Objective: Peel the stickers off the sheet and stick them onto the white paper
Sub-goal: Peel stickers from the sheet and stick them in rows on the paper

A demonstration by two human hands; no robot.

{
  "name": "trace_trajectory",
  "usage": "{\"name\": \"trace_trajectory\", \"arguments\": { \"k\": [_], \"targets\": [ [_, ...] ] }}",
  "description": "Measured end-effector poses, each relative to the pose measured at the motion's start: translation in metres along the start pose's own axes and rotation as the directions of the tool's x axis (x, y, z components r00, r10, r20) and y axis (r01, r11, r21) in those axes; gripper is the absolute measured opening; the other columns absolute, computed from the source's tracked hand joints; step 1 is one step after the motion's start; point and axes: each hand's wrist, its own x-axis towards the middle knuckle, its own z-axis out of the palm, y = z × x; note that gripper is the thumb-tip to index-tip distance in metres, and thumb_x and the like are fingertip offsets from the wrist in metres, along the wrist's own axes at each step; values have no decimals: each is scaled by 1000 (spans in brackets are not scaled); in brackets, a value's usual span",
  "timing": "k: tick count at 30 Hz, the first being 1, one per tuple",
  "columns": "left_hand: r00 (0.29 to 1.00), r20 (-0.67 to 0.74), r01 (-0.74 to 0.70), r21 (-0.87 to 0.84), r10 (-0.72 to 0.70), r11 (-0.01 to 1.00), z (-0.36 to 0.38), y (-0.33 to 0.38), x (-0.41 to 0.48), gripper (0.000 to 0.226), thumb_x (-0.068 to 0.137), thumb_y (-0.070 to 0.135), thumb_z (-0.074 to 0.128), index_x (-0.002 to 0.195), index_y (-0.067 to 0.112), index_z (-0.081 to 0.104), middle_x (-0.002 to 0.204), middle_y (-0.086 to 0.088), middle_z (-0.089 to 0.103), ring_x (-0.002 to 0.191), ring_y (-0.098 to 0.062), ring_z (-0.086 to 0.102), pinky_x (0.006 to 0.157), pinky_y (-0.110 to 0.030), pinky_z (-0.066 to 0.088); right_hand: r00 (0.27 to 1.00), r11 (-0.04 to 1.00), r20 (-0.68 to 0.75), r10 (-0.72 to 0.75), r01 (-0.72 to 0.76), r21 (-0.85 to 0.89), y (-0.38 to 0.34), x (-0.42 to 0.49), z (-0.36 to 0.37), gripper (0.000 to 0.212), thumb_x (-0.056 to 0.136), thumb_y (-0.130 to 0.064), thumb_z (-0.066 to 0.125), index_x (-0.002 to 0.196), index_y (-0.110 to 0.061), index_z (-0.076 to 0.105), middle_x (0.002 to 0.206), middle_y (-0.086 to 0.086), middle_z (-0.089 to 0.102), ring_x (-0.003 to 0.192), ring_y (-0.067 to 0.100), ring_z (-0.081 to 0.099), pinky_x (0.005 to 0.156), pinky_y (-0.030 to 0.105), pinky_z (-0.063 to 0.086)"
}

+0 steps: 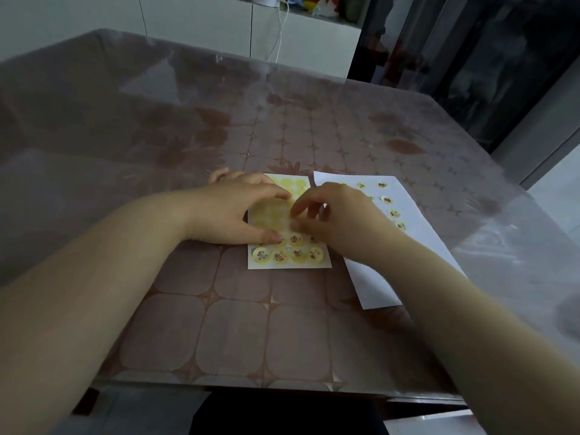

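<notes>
A sticker sheet [288, 263] lies flat on the table in front of me, with bare yellow circles at its top and round picture stickers [278, 255] in its lower rows. My left hand [233, 211] lies flat on the sheet's left part, fingers apart, thumb beside a sticker. My right hand [334, 215] is curled over the sheet's right side, its fingertips down among the stickers; whether a sticker is pinched I cannot see. The white paper [417, 233] lies to the right, angled, with several round stickers [386, 200] on its upper part.
The table [219, 309] has a brown patterned cloth under a glossy clear cover. Its near edge is close to my body. White cabinets and a hanging cable stand beyond the far edge, and a dark doorway is at the right.
</notes>
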Motion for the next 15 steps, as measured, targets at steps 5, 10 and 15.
{"name": "trace_trajectory", "arguments": {
  "k": [5, 10, 15],
  "targets": [
    [1000, 10, 4, -4, -4, 1000, 0, 0, 1, 77, 62, 68, 41, 134, 42, 29, 141, 18, 27, 135, -7, 17, 112, -37, -9, 1000, 994, -1, -12, 12, 106, 5, 0, 5, 13, 81, -20, 66, 73, -30, 62, 77, -17, 55, 64, 2, 50, 60, 7, 39],
    [1000, 10, 5, -3, -5, 1000, 0, -1, 1, 75, 63, 69, 41, 132, 44, 31, 139, 19, 27, 133, -5, 17, 112, -37, -7, 997, 956, -60, 52, -32, 291, 5, -5, -4, 10, 82, -22, 66, 74, -27, 65, 70, -15, 59, 58, -4, 48, 51, 2, 37],
    [1000, 8, -5, -15, 5, 1000, 1, -3, 1, 75, 63, 69, 41, 133, 45, 30, 141, 20, 24, 134, -3, 13, 111, -33, -11, 972, 949, -91, 218, -189, 253, 39, -26, -60, 6, 74, -38, 70, 74, -32, 69, 70, -17, 67, 61, -4, 56, 56, 9, 43]
  ]
}}
